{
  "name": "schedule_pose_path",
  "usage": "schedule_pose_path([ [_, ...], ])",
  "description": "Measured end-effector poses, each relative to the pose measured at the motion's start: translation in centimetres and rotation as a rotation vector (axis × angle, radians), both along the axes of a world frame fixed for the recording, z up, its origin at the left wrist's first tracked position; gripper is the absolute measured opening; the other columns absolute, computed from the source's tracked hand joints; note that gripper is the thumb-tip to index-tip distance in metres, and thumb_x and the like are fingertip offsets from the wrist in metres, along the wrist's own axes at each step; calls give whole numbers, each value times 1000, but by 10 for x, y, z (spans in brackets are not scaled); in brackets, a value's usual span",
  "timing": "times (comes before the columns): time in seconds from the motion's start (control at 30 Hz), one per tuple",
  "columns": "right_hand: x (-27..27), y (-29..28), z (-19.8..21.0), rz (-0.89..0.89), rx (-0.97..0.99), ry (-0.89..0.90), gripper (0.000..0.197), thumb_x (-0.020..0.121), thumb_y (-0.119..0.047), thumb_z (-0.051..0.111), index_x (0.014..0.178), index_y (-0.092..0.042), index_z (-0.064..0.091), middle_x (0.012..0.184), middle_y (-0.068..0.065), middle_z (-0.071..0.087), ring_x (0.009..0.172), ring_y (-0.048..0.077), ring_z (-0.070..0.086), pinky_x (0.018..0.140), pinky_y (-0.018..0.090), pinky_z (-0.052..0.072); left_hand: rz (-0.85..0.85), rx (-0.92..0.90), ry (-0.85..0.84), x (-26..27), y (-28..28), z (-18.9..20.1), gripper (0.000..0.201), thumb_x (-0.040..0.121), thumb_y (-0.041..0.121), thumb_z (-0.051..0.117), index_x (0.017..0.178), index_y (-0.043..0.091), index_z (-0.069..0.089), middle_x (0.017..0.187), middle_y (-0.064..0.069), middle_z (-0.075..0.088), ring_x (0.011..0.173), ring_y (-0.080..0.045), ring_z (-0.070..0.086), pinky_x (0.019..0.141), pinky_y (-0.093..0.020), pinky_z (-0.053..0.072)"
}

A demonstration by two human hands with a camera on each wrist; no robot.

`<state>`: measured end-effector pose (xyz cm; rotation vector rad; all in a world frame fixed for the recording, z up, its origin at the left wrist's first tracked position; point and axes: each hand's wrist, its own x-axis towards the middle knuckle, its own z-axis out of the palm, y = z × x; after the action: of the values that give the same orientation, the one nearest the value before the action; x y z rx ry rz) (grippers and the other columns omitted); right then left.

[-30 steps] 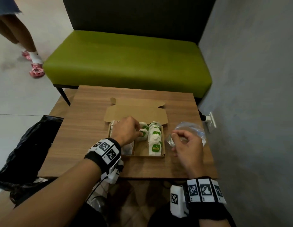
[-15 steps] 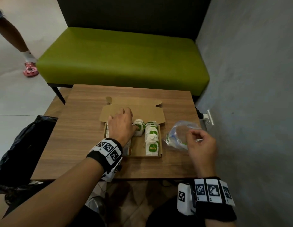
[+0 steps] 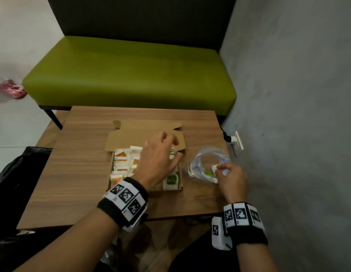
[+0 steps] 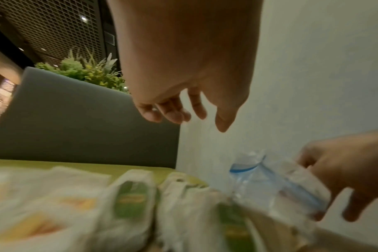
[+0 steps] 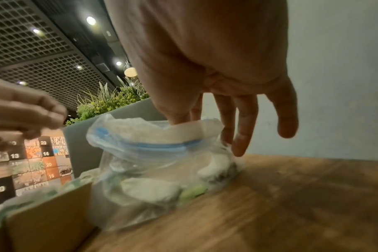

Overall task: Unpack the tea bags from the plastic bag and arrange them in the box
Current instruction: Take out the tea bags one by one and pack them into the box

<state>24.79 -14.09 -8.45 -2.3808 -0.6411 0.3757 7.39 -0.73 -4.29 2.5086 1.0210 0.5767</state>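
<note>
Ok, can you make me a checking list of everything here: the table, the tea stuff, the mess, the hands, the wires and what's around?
Surface: wooden table, bare wood around the box.
Job's things: open cardboard box holds rows of tea bags; plastic bag beside it, with tea bags inside.
Clutter: black bag off the table's left edge.
Grippers: left hand over the box, fingers relaxed, holding nothing; right hand pinches a tea bag at the plastic bag's mouth.
Cables: plug in the wall socket.
Surroundings: green bench, grey wall.

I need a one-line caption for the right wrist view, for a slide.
Right hand pinches a tea bag at the mouth of the plastic bag, beside the box.
</note>
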Motion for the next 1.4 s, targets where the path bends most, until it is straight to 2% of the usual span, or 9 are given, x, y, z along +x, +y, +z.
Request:
schedule_pose_path([
  [0.23,5,-31,10,143,93,-74,24,82,5,64,85,-15,75,104,7,64,99,26,63,84,27,45,-440,9,327,60,-38,15,25,94,39,57,119,35,64,157,-4,29,138,-29,33,109,-51,31],
  [0.37,10,-44,22,243,29,-164,19,81,5,69,80,-11,78,119,9,64,103,25,62,85,26,44,-466,3,516,71,-50,14,41,88,34,62,129,30,58,138,-5,55,124,-27,52,104,-48,31],
  [0.47,13,-50,30,110,-83,-333,14,84,-4,70,92,-11,78,133,8,55,113,31,57,88,33,47,-402,34,489,71,-57,16,43,82,21,64,125,22,59,111,-3,68,103,-26,62,91,-40,37],
  [0.63,9,-47,35,62,-156,-307,36,95,-29,56,130,-22,63,146,2,43,126,25,44,97,37,41,-372,-13,363,67,-68,23,52,78,13,61,130,15,52,109,-6,68,98,-29,63,88,-39,46],
  [0.77,0,-50,56,196,-155,-423,34,90,-16,64,122,-25,69,151,11,41,132,32,43,103,47,39,-371,-90,242,63,-68,28,62,74,11,62,134,15,48,111,-7,68,97,-28,64,83,-43,53],
  [0.93,-7,-51,67,281,-211,-474,54,82,-36,76,133,-35,59,154,5,37,133,24,45,109,52,28,-389,-112,192,60,-67,29,58,73,9,64,129,15,49,109,-6,66,98,-27,62,80,-43,54],
  [1.03,-10,-48,69,278,-270,-509,40,81,-47,74,119,-43,66,153,-1,39,130,21,47,111,57,21,-411,-109,161,59,-68,28,53,75,9,65,126,15,51,106,-4,66,95,-24,62,79,-42,54],
  [1.2,-8,-48,60,215,-122,-537,10,76,-33,82,85,-31,78,130,2,58,112,26,56,97,57,41,-358,-173,150,57,-63,26,53,76,10,63,128,12,54,111,-7,68,101,-25,63,85,-39,53],
  [1.4,7,-64,58,289,244,-470,12,78,-17,82,90,-18,80,71,-1,66,60,17,60,62,38,55,-208,-248,221,62,-58,10,35,84,34,62,108,8,61,102,-13,67,94,-33,64,79,-42,54],
])
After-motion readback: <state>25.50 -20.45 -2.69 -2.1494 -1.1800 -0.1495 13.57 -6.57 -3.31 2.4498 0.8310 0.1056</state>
